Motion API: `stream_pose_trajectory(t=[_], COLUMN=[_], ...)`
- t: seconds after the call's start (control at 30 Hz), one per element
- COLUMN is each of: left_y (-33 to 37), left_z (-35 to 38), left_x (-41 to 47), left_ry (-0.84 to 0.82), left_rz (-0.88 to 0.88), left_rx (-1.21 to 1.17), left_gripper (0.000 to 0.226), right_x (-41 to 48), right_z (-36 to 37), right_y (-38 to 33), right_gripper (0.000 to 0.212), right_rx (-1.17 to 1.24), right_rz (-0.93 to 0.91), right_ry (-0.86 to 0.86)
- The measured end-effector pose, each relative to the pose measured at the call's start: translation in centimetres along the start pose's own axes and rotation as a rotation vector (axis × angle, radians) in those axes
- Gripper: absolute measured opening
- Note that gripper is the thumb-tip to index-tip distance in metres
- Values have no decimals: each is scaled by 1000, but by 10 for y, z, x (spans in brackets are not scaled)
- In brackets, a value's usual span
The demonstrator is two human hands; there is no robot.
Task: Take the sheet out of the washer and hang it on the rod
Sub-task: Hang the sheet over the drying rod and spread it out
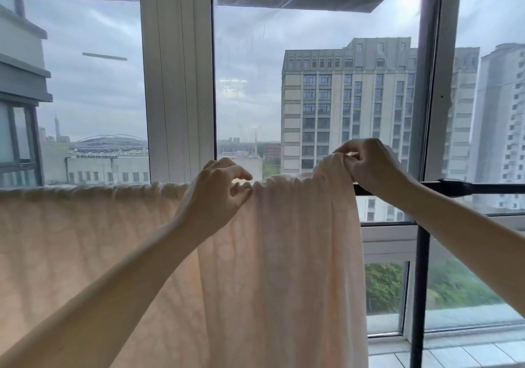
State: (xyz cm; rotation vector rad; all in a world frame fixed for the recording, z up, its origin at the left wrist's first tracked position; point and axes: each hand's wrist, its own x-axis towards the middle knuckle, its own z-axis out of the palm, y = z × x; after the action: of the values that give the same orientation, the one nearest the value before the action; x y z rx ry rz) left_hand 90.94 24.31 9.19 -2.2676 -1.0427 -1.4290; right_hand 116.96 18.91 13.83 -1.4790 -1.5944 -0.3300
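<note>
Pale peach sheet (270, 254) draped over the dark rod (488, 187), hanging from centre to 6 and across to 9 o'clock. Left hand (216, 194) at centre, curled fingers pinching the gathered top fold. Right hand (375, 166) at its 2 o'clock grips a bunched corner just above the rod; white window frame (176, 83) behind at 12.

Dark horizontal rod (397, 189) runs across in front of the window. It is bare only along its right stretch, where a thicker collar (454, 187) sits on it. A dark upright post (417, 282) crosses that bare stretch. A pale peach sheet (270, 254) is draped over the rod from the left edge of view. It is gathered in small folds along the top, and its right end is bunched and raised above the rod line.
</note>
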Motion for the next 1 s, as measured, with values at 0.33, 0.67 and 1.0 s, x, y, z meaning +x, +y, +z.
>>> stream_pose_trajectory(t=[0.33,0.67,1.0], left_y=[58,43,-3], left_z=[-10,-6,-36], left_x=[3,3,-7], left_ry=[-212,-76,96], left_rz=[-176,-474,-820], left_rx=[51,-280,-706], left_gripper=[74,29,29], right_x=[6,15,11], right_z=[29,52,62], right_y=[-58,-77,-69], right_gripper=[16,18,47], right_rx=[237,246,329], right_rz=[-215,-288,-301], right_ry=[4,-121,-699])
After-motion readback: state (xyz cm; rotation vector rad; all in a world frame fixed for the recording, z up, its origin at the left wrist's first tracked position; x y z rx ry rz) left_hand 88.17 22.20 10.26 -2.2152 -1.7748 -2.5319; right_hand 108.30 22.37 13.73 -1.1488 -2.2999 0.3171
